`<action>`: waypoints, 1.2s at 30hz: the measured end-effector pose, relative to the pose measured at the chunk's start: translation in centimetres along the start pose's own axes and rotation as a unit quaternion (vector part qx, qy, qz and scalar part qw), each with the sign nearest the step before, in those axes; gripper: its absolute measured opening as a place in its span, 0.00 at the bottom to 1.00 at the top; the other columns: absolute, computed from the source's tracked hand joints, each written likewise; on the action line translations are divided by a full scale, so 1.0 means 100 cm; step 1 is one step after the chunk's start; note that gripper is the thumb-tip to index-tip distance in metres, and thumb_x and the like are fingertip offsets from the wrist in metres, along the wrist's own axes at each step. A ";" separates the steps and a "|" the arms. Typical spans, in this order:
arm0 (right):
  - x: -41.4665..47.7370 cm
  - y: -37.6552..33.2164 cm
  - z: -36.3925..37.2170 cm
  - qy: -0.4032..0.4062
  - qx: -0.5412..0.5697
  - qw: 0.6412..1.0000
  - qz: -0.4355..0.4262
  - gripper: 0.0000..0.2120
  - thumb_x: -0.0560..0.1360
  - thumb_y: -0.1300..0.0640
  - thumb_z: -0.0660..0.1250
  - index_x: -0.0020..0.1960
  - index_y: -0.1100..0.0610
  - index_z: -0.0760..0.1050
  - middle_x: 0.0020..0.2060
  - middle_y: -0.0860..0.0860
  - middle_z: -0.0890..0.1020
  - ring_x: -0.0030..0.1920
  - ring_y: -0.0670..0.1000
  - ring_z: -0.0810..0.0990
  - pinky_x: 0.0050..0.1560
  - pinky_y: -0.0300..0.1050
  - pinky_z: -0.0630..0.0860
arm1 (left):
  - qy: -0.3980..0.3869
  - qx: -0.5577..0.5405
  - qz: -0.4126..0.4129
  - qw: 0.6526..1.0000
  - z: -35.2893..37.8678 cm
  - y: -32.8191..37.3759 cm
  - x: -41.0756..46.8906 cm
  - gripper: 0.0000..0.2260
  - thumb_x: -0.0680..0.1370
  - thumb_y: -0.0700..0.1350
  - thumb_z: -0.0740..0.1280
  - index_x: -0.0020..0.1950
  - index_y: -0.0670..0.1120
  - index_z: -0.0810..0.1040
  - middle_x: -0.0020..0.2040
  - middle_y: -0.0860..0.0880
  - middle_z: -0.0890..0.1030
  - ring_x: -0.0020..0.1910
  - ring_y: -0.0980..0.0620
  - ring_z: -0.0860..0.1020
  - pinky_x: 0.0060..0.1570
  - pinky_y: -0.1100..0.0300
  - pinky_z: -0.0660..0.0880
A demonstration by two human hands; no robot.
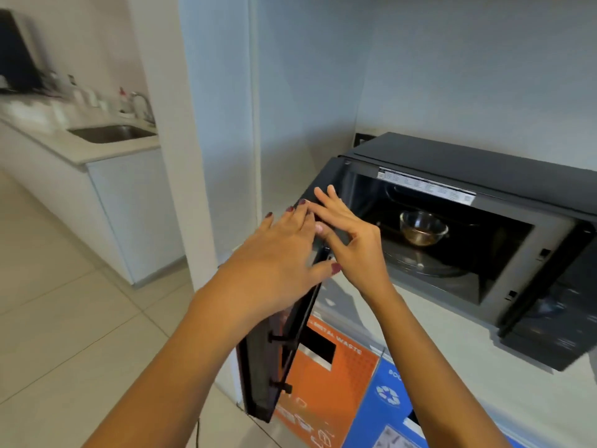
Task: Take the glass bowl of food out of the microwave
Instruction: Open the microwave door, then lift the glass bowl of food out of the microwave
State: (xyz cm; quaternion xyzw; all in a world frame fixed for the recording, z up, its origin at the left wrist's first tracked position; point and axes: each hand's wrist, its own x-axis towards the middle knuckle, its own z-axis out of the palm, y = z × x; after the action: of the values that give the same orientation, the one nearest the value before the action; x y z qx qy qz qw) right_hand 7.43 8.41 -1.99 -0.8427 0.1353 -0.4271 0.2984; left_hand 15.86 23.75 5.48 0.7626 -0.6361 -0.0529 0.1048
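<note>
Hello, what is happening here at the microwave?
A person stands at an open microwave. Both hands are at its swung-open door: the left hand lies on the door's top edge, the right hand is beside it, fingers spread. The glass bowl of food sits inside, untouched.

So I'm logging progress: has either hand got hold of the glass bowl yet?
No: the glass bowl sits alone inside the microwave, while both hands are at its open door.
</note>
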 end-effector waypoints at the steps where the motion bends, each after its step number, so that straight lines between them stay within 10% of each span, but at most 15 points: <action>1: 0.002 0.000 0.007 -0.005 -0.003 1.000 0.003 0.18 0.79 0.53 0.60 0.68 0.52 0.72 0.71 0.46 0.69 0.71 0.30 0.57 0.76 0.44 0.57 | 0.002 0.019 -0.019 1.000 0.000 -0.006 0.000 0.35 0.79 0.60 0.54 0.77 0.46 0.40 0.79 0.48 0.39 0.77 0.52 0.41 0.75 0.54 0.41; 9: 0.015 -0.007 0.051 -0.014 0.009 1.000 -0.023 0.21 0.79 0.60 0.61 0.72 0.57 0.66 0.74 0.50 0.65 0.76 0.45 0.58 0.76 0.51 0.58 | 0.176 0.101 -0.126 0.971 0.017 -0.029 0.004 0.30 0.81 0.57 0.52 0.78 0.44 0.47 0.79 0.45 0.52 0.77 0.47 0.52 0.74 0.53 0.49; 14: 0.013 -0.005 0.065 -0.009 0.006 0.999 -0.041 0.32 0.78 0.40 0.46 0.73 0.58 0.62 0.74 0.49 0.62 0.76 0.46 0.57 0.77 0.44 0.56 | 0.313 0.078 -0.140 0.936 0.043 -0.033 0.015 0.26 0.79 0.53 0.58 0.74 0.43 0.63 0.74 0.43 0.67 0.74 0.44 0.62 0.74 0.47 0.54; 17: 0.014 0.003 0.067 -0.006 0.004 1.000 -0.028 0.24 0.80 0.54 0.55 0.74 0.59 0.60 0.75 0.51 0.60 0.76 0.44 0.54 0.77 0.49 0.56 | 0.350 0.086 -0.148 0.921 0.053 -0.039 0.023 0.24 0.80 0.51 0.56 0.74 0.42 0.63 0.74 0.43 0.67 0.75 0.43 0.60 0.74 0.46 0.49; 27: -0.026 0.042 0.029 0.256 -0.098 0.960 0.063 0.16 0.77 0.67 0.64 0.64 0.60 0.76 0.66 0.53 0.76 0.67 0.45 0.74 0.66 0.34 0.71 | 0.373 -0.061 -0.073 0.923 0.091 -0.024 0.055 0.27 0.79 0.43 0.59 0.77 0.45 0.55 0.79 0.45 0.50 0.78 0.47 0.41 0.74 0.54 0.32; 31: -0.045 0.076 -0.006 0.306 -0.150 0.934 0.111 0.14 0.74 0.72 0.64 0.54 0.59 0.82 0.53 0.54 0.84 0.61 0.48 0.79 0.62 0.32 0.72 | 0.319 -0.177 -0.033 0.931 0.114 -0.003 0.081 0.27 0.79 0.44 0.60 0.76 0.48 0.55 0.79 0.50 0.46 0.78 0.51 0.43 0.75 0.55 0.44; 36: -0.062 0.111 -0.043 0.318 -0.169 0.906 0.224 0.17 0.74 0.68 0.66 0.60 0.55 0.79 0.60 0.54 0.80 0.59 0.52 0.79 0.62 0.38 0.74 | 0.248 -0.289 -0.022 0.924 0.147 0.017 0.121 0.26 0.80 0.46 0.60 0.76 0.50 0.54 0.79 0.52 0.46 0.77 0.51 0.47 0.69 0.62 0.55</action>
State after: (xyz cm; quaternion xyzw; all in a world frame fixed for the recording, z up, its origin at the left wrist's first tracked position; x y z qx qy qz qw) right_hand 0.59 1.04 -10.85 -0.6472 0.4783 -0.5654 0.1807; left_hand 13.32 10.25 -7.80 0.7016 -0.5302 -0.0461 0.4738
